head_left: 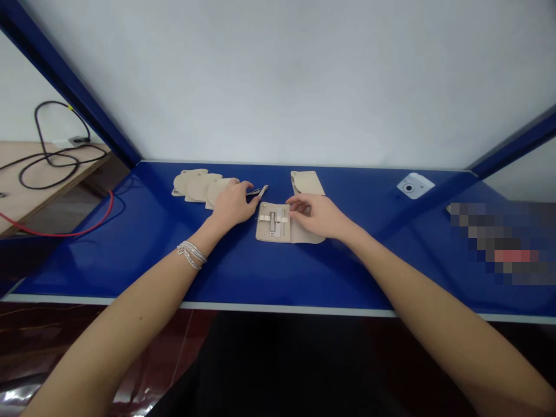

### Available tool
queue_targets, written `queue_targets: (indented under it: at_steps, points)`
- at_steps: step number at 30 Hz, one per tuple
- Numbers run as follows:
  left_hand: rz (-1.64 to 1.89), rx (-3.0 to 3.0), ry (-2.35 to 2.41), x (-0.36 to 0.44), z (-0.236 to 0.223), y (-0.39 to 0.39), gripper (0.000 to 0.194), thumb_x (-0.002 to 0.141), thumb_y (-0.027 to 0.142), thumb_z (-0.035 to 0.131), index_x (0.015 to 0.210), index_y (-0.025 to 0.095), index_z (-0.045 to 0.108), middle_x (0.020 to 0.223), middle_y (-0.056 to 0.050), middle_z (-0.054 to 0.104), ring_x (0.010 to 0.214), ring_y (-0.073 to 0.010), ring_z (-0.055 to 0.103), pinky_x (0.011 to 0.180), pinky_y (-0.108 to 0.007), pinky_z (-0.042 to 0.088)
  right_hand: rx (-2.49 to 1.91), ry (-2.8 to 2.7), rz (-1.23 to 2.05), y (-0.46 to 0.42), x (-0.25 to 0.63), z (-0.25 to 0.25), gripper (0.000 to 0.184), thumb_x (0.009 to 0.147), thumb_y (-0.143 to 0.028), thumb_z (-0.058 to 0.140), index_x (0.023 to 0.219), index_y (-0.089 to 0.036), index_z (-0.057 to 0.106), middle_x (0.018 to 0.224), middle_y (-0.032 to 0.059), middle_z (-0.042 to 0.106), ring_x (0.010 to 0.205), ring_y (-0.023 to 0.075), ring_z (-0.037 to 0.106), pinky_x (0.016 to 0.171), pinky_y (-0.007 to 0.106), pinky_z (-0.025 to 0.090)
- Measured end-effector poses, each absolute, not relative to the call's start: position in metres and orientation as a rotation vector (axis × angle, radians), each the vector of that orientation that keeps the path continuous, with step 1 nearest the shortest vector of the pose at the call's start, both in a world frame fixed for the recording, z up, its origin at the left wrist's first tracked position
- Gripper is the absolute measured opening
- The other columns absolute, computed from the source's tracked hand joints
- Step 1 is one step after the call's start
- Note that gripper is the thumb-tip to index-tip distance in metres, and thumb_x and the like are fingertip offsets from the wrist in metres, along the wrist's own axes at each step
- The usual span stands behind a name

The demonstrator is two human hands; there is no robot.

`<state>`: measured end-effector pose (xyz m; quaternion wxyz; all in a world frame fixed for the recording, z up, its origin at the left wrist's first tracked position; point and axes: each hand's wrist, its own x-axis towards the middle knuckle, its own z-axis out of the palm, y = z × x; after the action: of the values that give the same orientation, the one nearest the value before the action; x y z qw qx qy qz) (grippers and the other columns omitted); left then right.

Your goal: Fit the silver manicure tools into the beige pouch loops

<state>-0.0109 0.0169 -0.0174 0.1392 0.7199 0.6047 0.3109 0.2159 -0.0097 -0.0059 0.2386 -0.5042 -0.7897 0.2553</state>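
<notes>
An unfolded beige manicure case (273,236) lies on the blue table, with nail clippers (273,222) and slim metal tools strapped inside its left half. My right hand (319,214) rests over the right half, its curled fingertips and thumb apart beside the slim tools; I see nothing held in it. My left hand (232,204) is at the right end of a row of overlapping beige cases (195,186). Between its thumb and index finger is a small metal tool (253,192) with a pale strip near it; its kind is hard to make out.
Another beige case (309,180), partly folded, lies behind my right hand. A white device with a round lens (414,186) sits at the back right. A blurred-out patch (512,243) covers the right edge. Black cable (47,159) and a red cable (82,233) run on the left.
</notes>
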Motion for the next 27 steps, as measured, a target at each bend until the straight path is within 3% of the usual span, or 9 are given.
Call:
queue_targets:
  at_steps: [5, 11, 17, 27]
  points:
    - [0.771, 2.228, 1.838, -0.003, -0.017, 0.020, 0.045, 0.081, 0.049, 0.062, 0.114, 0.019, 0.065, 0.106, -0.012, 0.051, 0.086, -0.0240, 0.053, 0.083, -0.034, 0.042, -1.390, -2.177, 0.668, -0.010, 0.215, -0.004, 0.029, 0.081, -0.020, 0.060, 0.108, -0.014, 0.066, 0.097, 0.0072, 0.071, 0.084, 0.0171, 0.065, 0.081, 0.032, 0.051]
    - [0.741, 2.310, 1.779, -0.004, -0.020, 0.029, 0.034, 0.085, 0.044, 0.058, 0.105, 0.021, 0.073, 0.094, -0.009, 0.051, 0.081, -0.0205, 0.053, 0.079, -0.032, 0.043, -1.431, -2.172, 0.682, -0.011, 0.215, 0.001, 0.030, 0.082, -0.017, 0.059, 0.110, -0.013, 0.067, 0.096, 0.0066, 0.072, 0.084, 0.0165, 0.066, 0.081, 0.029, 0.052]
    - [0.766, 2.412, 1.761, -0.005, -0.022, 0.029, 0.024, 0.087, 0.034, 0.058, 0.099, 0.020, 0.073, 0.097, -0.008, 0.054, 0.077, -0.0174, 0.053, 0.074, -0.032, 0.046, -1.439, -2.178, 0.686, -0.012, 0.214, 0.002, 0.030, 0.082, -0.016, 0.058, 0.110, -0.013, 0.067, 0.097, 0.0071, 0.071, 0.085, 0.0166, 0.065, 0.082, 0.029, 0.052]
    - [1.101, 2.283, 1.534, -0.003, -0.015, 0.022, 0.014, 0.082, 0.023, 0.061, 0.091, 0.016, 0.068, 0.088, -0.004, 0.067, 0.063, -0.0114, 0.053, 0.066, -0.027, 0.045, -1.389, -2.151, 0.683, -0.010, 0.216, -0.004, 0.030, 0.079, -0.016, 0.059, 0.108, -0.014, 0.067, 0.094, 0.0064, 0.072, 0.083, 0.0172, 0.066, 0.080, 0.031, 0.052]
